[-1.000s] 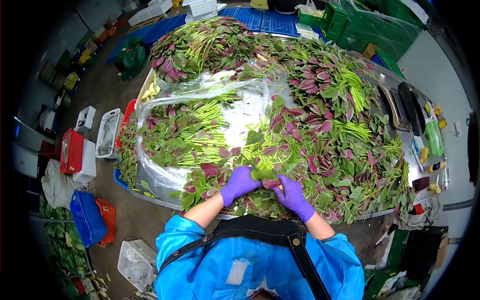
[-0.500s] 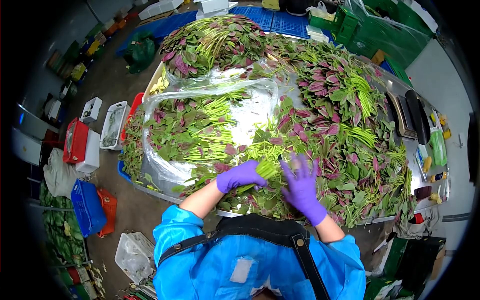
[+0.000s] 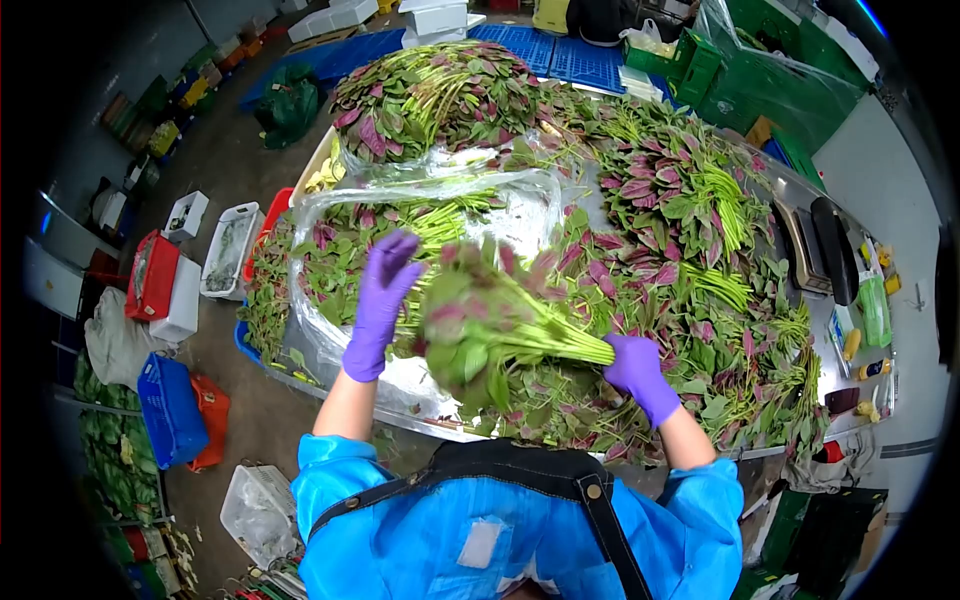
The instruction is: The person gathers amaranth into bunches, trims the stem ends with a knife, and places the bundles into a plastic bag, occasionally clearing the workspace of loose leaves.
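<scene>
My right hand (image 3: 640, 376), in a purple glove, is closed round the stem ends of a bunch of red-and-green leafy vegetables (image 3: 480, 325). The bunch points left above the metal table (image 3: 405, 388), its leaves blurred by motion. To the left of those leaves my left hand (image 3: 381, 300), also gloved in purple, is raised with its fingers apart and nothing in it. Loose stems and leaves (image 3: 340, 250) lie on clear plastic film (image 3: 325, 200) beyond my left hand. More leafy bunches (image 3: 660, 180) cover the right part of the table.
A large heap of bunches (image 3: 435, 95) stands at the table's far side. On the right sits a scale (image 3: 805, 240). Left of the table, on the floor, are a blue crate (image 3: 172, 410), a red crate (image 3: 153, 275) and a white basket (image 3: 262, 515).
The bunch now hangs from my right hand, which was open before. My left hand has let go of the stems it held, opened, and moved left and away from me.
</scene>
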The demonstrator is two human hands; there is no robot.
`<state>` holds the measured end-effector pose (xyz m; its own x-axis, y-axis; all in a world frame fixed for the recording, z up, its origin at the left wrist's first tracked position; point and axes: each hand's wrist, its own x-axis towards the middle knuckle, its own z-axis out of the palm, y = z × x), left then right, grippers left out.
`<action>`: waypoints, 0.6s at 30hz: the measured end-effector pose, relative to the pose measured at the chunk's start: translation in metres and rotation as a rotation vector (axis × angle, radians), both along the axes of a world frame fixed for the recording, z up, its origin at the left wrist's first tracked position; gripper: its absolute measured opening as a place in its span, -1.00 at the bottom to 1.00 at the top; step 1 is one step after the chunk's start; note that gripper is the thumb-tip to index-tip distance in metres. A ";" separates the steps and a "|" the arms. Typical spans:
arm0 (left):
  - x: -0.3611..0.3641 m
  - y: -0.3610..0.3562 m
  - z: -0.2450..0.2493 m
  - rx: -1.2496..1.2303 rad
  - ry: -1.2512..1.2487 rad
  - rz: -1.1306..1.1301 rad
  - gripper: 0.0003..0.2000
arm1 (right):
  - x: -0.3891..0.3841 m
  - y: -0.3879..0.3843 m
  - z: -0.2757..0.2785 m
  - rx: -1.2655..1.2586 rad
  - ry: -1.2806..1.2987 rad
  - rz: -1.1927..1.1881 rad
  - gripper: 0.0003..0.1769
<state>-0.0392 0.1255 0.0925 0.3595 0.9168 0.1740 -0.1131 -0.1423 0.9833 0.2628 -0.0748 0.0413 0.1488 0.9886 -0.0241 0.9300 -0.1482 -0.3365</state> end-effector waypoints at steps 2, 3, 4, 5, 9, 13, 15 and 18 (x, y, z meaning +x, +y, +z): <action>-0.005 -0.010 0.013 0.027 0.006 0.075 -0.53 | 0.003 -0.011 -0.021 -0.070 -0.055 -0.021 -0.62; -0.003 -0.006 0.015 0.050 -0.011 0.077 -0.53 | 0.009 0.000 -0.017 -0.102 -0.136 -0.027 -0.66; -0.004 -0.010 0.012 0.090 0.021 0.075 -0.53 | 0.011 -0.002 -0.009 0.069 -0.001 -0.123 -0.75; -0.008 -0.016 0.009 0.116 0.066 0.069 -0.53 | 0.011 -0.003 -0.009 0.064 -0.001 -0.119 -0.75; 0.005 -0.023 0.011 0.176 0.080 -0.012 -0.52 | 0.011 -0.006 -0.019 -0.095 -0.084 -0.199 -0.62; 0.011 -0.023 0.011 0.252 0.099 -0.013 -0.53 | 0.019 -0.005 -0.001 0.255 0.114 -0.278 -0.65; 0.014 -0.022 0.006 0.241 0.118 -0.022 -0.53 | 0.021 -0.002 -0.012 0.099 -0.032 -0.237 -0.64; 0.022 -0.020 0.016 0.351 0.186 -0.039 -0.48 | 0.014 0.002 0.004 0.110 -0.061 -0.209 -0.66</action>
<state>-0.0171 0.1059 0.1090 0.4477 0.7983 0.4029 0.0507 -0.4725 0.8799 0.2765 -0.0725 0.0454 0.3485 0.9322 0.0975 0.9020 -0.3053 -0.3054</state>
